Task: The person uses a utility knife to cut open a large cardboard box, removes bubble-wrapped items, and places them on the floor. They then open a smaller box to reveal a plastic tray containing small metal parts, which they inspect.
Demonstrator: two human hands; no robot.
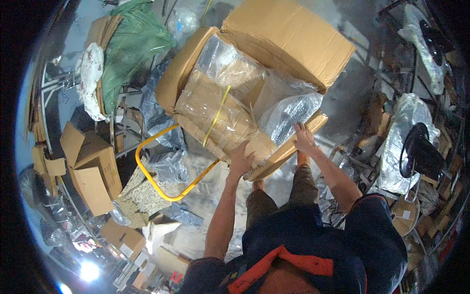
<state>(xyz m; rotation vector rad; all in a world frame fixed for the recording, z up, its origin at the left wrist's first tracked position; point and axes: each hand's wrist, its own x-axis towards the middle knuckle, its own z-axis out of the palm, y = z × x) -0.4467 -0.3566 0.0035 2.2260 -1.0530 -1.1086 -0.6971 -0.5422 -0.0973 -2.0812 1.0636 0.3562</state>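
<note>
A large open cardboard box (289, 34) lies before me with its flaps folded outward. Inside it sits a brown carton (215, 105) wrapped in clear plastic, with a yellow strap (218, 115) across it. Crumpled bubble wrap (289, 115) fills the box's right side. My left hand (241, 160) rests at the near left corner of the near flap, its fingers apart on the cardboard. At the right part of this flap (279, 161), my right hand (305, 140) has its fingers hooked over the upper edge. The undersides of both hands are hidden.
A yellow tubular handle (178, 198) rises left of the box. Further left stand an open empty carton (98, 169) and a green plastic sheet (129, 49) on a metal rack. Along the right are foil-wrapped items (404, 142) and a black round-based object (418, 152).
</note>
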